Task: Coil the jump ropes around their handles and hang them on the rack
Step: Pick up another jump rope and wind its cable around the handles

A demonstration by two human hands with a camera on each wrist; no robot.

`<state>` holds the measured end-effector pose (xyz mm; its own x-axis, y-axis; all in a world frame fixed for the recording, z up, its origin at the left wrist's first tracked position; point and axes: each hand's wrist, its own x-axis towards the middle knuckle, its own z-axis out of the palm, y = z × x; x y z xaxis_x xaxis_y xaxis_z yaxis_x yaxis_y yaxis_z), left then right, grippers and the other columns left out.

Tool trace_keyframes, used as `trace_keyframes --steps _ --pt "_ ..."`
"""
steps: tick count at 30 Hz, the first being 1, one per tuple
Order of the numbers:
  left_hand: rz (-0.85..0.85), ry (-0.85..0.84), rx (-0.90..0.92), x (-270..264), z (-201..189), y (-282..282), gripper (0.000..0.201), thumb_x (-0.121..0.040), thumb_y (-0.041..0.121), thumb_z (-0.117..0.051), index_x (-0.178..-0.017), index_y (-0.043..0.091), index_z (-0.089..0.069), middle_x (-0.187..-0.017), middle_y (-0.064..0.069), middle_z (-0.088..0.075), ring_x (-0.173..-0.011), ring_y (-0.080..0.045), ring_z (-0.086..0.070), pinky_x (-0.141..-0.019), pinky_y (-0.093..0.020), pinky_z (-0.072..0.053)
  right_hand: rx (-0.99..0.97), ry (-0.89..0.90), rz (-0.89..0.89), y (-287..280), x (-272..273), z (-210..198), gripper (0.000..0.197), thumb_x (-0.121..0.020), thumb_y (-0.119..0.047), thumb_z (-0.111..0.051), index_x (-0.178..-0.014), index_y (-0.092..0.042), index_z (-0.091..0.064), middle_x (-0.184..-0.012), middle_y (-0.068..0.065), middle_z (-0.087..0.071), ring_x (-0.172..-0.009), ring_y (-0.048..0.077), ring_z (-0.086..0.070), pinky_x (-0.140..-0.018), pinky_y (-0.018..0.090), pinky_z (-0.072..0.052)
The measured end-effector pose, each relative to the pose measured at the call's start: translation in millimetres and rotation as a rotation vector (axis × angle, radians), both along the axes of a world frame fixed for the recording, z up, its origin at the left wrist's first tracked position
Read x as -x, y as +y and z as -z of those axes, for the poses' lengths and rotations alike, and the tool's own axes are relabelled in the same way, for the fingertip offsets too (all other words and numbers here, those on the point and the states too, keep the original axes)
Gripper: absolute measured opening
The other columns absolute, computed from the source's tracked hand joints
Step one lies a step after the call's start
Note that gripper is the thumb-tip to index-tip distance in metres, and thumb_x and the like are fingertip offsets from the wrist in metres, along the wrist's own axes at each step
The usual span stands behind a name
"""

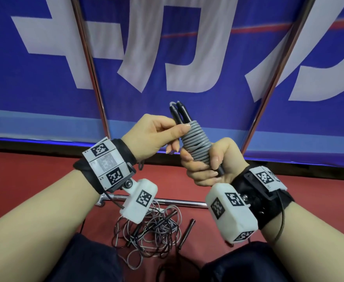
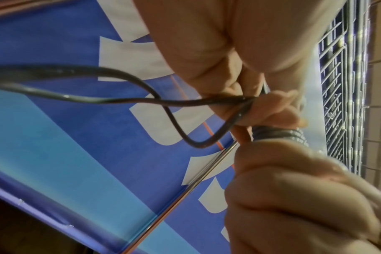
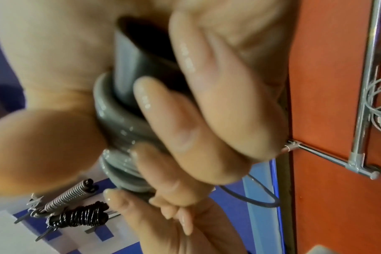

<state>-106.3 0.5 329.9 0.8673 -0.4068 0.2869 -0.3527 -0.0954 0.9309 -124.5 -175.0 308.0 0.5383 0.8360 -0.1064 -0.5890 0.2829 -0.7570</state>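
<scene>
The right hand (image 1: 204, 167) grips the lower part of a grey jump rope (image 1: 196, 142) that is coiled in tight turns round its two black handles (image 1: 180, 113), held side by side and tilted slightly, tips pointing up and to the left. Fingers wrap the coil from the left, thumb lies on its right side; the butt end of one handle sticks out below the fist. The right wrist view shows the fingers curled over both the bare black handle and the lowest grey turns. The left hand (image 1: 156, 135) is at the upper left of the coil, thumb and forefinger pinching at the topmost turn where the handles emerge; remaining fingers curled loosely beneath. Whether it pinches rope or handle, cannot tell. In the left wrist view a dark cord (image 2: 111, 101) loops near that hand. On the red floor (image 1: 35, 169), near the person's knees, lies a tangled heap of loose ropes (image 1: 152, 231) beside a chrome bar (image 1: 177, 202). In the right wrist view, two coiled ropes hang on rack hooks (image 3: 24, 218): a light one (image 3: 70, 195) and a black one (image 3: 78, 216).
</scene>
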Motion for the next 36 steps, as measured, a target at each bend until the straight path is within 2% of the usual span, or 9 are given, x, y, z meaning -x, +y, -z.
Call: trace_keyframes --steps 3,6,10,13,16,21,26,29,36 --pt "-0.013 0.032 0.014 1.3 1.3 2.2 0.026 -0.09 0.014 -0.058 -0.066 0.003 -0.062 -0.047 -0.001 -0.058 -0.038 -0.011 -0.047 -0.045 -0.014 -0.041 0.147 -0.113 0.115 -0.4 -0.8 0.4 0.052 -0.036 -0.01 -0.066 -0.086 0.002 -0.055 -0.056 0.012 -0.049 -0.034 0.016 -0.035 -0.039 0.014 -0.033" --pt "-0.139 0.032 0.054 -1.8 6.2 0.2 0.033 -0.092 0.015 -0.058 -0.062 0.004 -0.059 -0.045 0.0 -0.058 -0.035 -0.009 -0.046 -0.043 -0.015 -0.04 0.449 -0.316 0.42 8.5 -1.6 -0.2 0.045 -0.048 -0.003 -0.056 -0.092 0.001 -0.058 -0.075 0.022 -0.062 -0.054 0.029 -0.058 -0.057 0.028 -0.048" --pt "-0.299 0.024 0.086 -12.9 13.0 -1.6 0.036 -0.092 0.022 -0.061 -0.062 0.001 -0.061 -0.049 -0.003 -0.061 -0.039 -0.014 -0.049 -0.054 -0.033 -0.05 0.95 -0.748 0.865 22.7 0.1 -0.2 0.04 -0.073 -0.006 -0.067 -0.109 -0.016 -0.05 -0.092 0.004 -0.061 -0.071 0.019 -0.057 -0.064 0.028 -0.047" --pt "-0.387 0.071 0.19 -14.4 16.7 -10.1 0.034 -0.091 0.022 -0.063 -0.068 -0.002 -0.065 -0.049 -0.003 -0.062 -0.041 -0.013 -0.049 -0.054 -0.031 -0.048 1.406 -1.174 0.889 39.1 3.9 3.4 0.043 -0.079 -0.023 -0.063 -0.115 -0.016 -0.041 -0.103 0.002 -0.051 -0.088 0.026 -0.055 -0.067 0.035 -0.045" --pt "-0.395 0.09 0.249 -12.3 15.1 -14.3 0.031 -0.089 0.023 -0.065 -0.07 -0.003 -0.066 -0.05 -0.004 -0.062 -0.043 -0.013 -0.051 -0.053 -0.032 -0.048 1.643 -1.266 0.936 46.8 -0.9 5.3 0.04 -0.086 -0.026 -0.06 -0.114 -0.012 -0.036 -0.105 0.005 -0.044 -0.094 0.03 -0.055 -0.061 0.033 -0.035" --pt "-0.258 0.279 0.319 -7.0 15.7 -10.9 0.024 -0.085 0.028 -0.068 -0.086 0.004 -0.064 -0.051 -0.001 -0.057 -0.04 -0.013 -0.045 -0.046 -0.024 -0.04 1.554 -1.3 1.064 35.6 -2.0 2.5 0.036 -0.079 -0.013 -0.054 -0.111 -0.012 -0.039 -0.096 0.003 -0.044 -0.088 0.033 -0.054 -0.058 0.034 -0.033" --pt "-0.144 0.45 0.324 -11.8 19.5 -2.7 0.018 -0.088 0.025 -0.064 -0.097 0.01 -0.059 -0.074 0.001 -0.065 -0.04 -0.005 -0.034 -0.041 -0.018 -0.028 1.533 -1.548 0.914 25.4 2.0 -0.5 0.098 -0.071 -0.01 -0.056 -0.151 -0.042 -0.009 -0.095 0.0 -0.043 -0.061 0.029 -0.05 -0.048 0.03 -0.037" --pt "-0.137 0.402 0.293 -11.4 18.7 -0.9 0.007 -0.088 0.017 -0.062 -0.087 0.011 -0.059 -0.067 0.004 -0.06 -0.037 -0.005 -0.033 -0.039 -0.017 -0.027 1.554 -1.561 0.772 27.8 3.4 0.6 0.09 -0.075 -0.013 -0.053 -0.149 -0.045 -0.013 -0.097 -0.003 -0.042 -0.066 0.031 -0.055 -0.054 0.033 -0.043" --pt "-0.135 0.213 0.174 -10.3 15.7 -1.0 0.025 -0.081 0.032 -0.068 -0.081 0.008 -0.063 -0.04 0.002 -0.041 -0.037 -0.01 -0.033 -0.046 -0.022 -0.029 1.402 -1.455 0.862 24.2 7.9 -3.2 0.067 -0.074 -0.012 -0.055 -0.135 -0.029 -0.035 -0.112 -0.004 -0.057 -0.082 0.034 -0.059 -0.063 0.034 -0.042"
